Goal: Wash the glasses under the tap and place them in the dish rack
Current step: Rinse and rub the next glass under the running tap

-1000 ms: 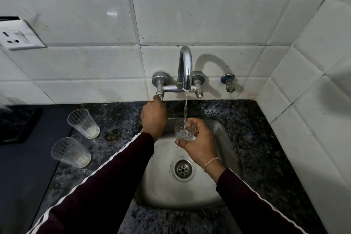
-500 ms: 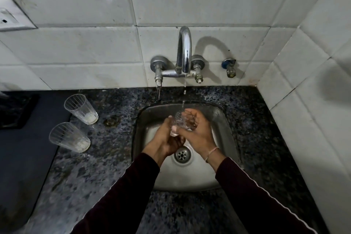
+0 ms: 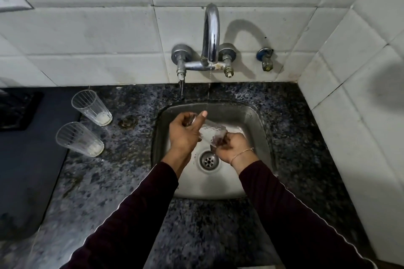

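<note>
Over the steel sink both hands hold one clear ribbed glass, tipped on its side. My left hand grips its rim end, fingers partly inside. My right hand grips its base end. The chrome tap stands on the wall above, with only a thin trickle falling from the spout. Two more ribbed glasses stand upright on the counter at the left, each with white residue at the bottom: a far one and a near one. No dish rack is in view.
Dark speckled granite counter surrounds the sink. A dark mat or tray lies at the left edge. White tiled walls stand behind and to the right. A small blue-capped valve sits right of the tap. The sink drain lies below the hands.
My left hand left the tap handle and came down onto the glass. The stream shrank to a trickle. The glass has been lowered and tipped sideways between both hands.
</note>
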